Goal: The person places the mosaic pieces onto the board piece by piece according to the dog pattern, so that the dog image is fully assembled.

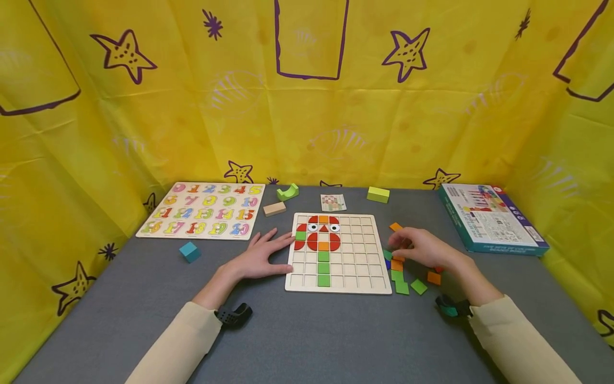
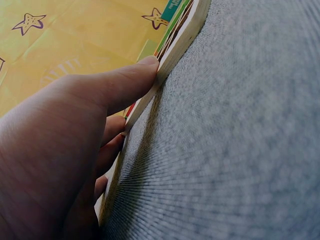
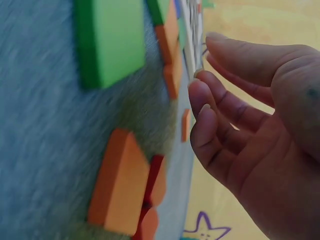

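The left wrist view shows what the head view cannot: the left hand (image 2: 75, 145) lies flat with its thumb tip pressed against the pale side edge of the grid board (image 2: 175, 45), fingers straight along that edge and holding nothing. The right wrist view shows the right hand (image 3: 250, 125) hovering with fingers loosely bent and empty, just above the loose tiles (image 3: 122, 187), an orange one and a green one nearest. Only the head view takes in the whole grid board (image 1: 357, 250) at the centre of the tabletop (image 1: 312, 336); its cells hold red, orange and green pieces forming a face above a green stem, the rest bare. The loose tiles (image 1: 405, 277) lie by the board's right edge, under the right hand (image 1: 422, 248). A number puzzle (image 1: 203, 216) lies far left, a box (image 1: 491, 216) far right, against yellow starfish cloth (image 1: 307, 106).
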